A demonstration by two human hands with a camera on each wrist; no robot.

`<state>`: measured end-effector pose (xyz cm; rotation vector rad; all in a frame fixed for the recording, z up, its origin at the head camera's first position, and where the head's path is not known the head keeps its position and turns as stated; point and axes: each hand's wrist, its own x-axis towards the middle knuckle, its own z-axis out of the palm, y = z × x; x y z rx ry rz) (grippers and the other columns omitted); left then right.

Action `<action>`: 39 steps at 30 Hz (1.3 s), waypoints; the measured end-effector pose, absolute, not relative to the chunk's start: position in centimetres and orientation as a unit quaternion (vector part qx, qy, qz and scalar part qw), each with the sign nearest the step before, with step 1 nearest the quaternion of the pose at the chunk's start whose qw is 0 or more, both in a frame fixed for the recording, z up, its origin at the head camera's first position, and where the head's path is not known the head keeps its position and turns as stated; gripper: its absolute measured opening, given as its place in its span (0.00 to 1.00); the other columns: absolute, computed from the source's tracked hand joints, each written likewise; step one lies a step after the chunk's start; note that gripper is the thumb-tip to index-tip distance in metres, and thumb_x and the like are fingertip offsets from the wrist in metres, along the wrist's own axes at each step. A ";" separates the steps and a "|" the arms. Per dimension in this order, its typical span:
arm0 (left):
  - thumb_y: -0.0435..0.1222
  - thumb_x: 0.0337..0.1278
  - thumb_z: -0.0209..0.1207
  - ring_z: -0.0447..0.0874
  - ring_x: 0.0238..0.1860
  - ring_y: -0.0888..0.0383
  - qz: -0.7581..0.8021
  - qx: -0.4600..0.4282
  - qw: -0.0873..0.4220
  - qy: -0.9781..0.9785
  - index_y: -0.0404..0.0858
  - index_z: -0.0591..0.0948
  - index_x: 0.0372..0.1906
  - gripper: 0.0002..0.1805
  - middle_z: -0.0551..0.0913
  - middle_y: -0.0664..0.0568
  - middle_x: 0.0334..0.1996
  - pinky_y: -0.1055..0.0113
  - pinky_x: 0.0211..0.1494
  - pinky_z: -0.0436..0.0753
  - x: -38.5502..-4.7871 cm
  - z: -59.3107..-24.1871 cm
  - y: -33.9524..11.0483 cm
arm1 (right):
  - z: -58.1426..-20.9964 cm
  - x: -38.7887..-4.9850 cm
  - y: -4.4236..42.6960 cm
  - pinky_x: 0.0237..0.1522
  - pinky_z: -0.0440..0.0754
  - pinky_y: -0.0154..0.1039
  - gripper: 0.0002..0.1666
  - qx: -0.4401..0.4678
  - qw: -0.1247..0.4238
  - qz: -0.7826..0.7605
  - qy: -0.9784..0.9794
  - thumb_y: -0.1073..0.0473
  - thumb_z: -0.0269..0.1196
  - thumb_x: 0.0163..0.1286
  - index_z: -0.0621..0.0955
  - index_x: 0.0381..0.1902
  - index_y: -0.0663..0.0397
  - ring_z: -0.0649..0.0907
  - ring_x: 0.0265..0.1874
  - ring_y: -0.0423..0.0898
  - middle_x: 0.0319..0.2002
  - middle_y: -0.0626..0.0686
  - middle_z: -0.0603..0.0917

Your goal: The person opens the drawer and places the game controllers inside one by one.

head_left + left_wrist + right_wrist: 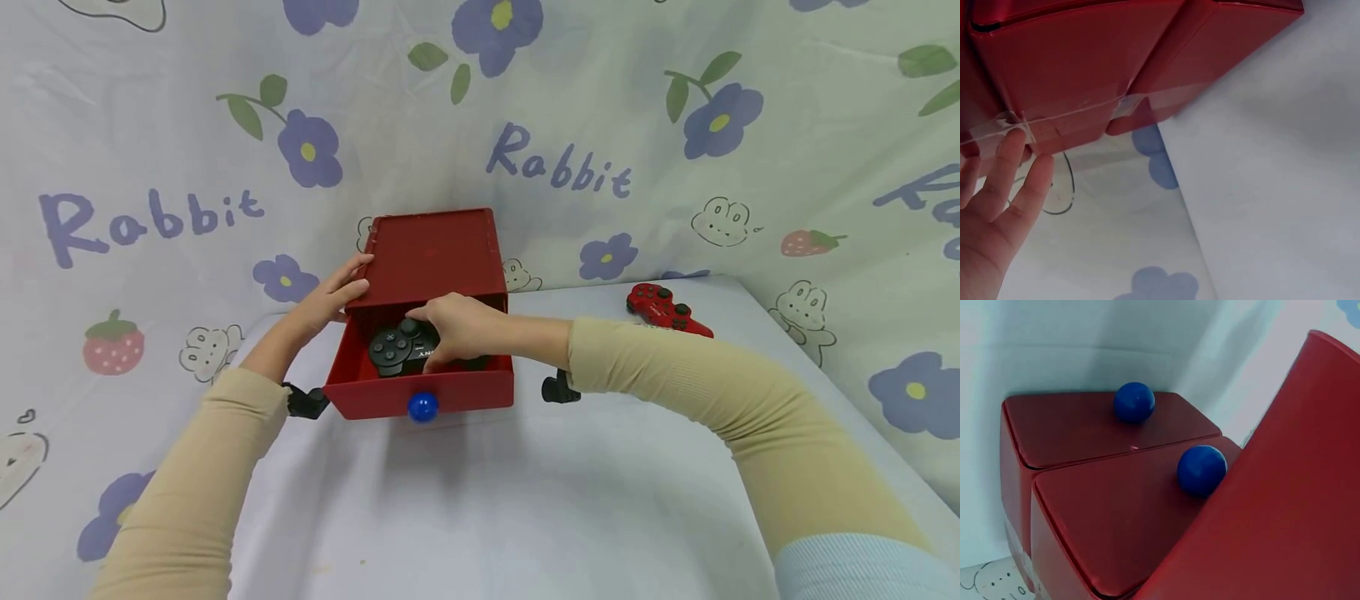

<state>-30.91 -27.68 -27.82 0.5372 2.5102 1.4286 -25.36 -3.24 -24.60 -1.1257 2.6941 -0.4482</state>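
A red drawer cabinet [438, 254] stands at the table's far edge, its top drawer [472, 398] pulled out by a blue knob side facing me. Inside lies a black game controller [390, 350], partly covered by my right hand [468, 329], whose thumb and fingers grip its right part. My left hand [318, 308] touches the cabinet's left side with extended fingers; in the left wrist view the fingers [1004, 169] lie by clear tape on the red side wall. The right wrist view shows the cabinet's lower drawers with blue knobs [1202, 470], but not the hand.
A red game controller [660, 307] lies on the white table [480, 517], to the right of the cabinet and partly behind my right sleeve. A printed cloth [570, 117] with flowers and rabbits hangs behind. Small black devices sit at both wrists.
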 end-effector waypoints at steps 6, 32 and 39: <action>0.47 0.64 0.40 0.51 0.65 0.36 0.483 0.182 0.102 0.850 0.49 0.45 0.71 0.33 0.46 0.39 0.70 0.34 0.56 0.60 -31.0 -27.8 -27.7 | -24.6 -25.4 -3.2 0.53 0.73 0.33 0.45 -0.369 0.110 -0.156 0.910 0.50 0.68 0.54 0.63 0.67 0.51 0.73 0.56 0.43 0.59 0.50 0.74; 0.47 0.64 0.40 0.53 0.63 0.36 0.475 0.181 0.103 0.855 0.48 0.44 0.72 0.34 0.46 0.39 0.70 0.39 0.55 0.64 -31.0 -27.7 -27.8 | -21.8 -24.4 -0.4 0.53 0.74 0.38 0.33 -0.332 0.150 -0.256 0.895 0.56 0.65 0.58 0.71 0.62 0.47 0.67 0.61 0.46 0.59 0.48 0.74; 0.48 0.64 0.40 0.53 0.64 0.37 0.472 0.181 0.106 0.856 0.49 0.43 0.72 0.34 0.46 0.40 0.70 0.39 0.55 0.64 -30.9 -27.6 -27.8 | -19.8 -22.5 1.4 0.46 0.78 0.34 0.30 -0.340 0.156 -0.327 0.868 0.57 0.65 0.58 0.73 0.60 0.50 0.76 0.53 0.46 0.55 0.50 0.77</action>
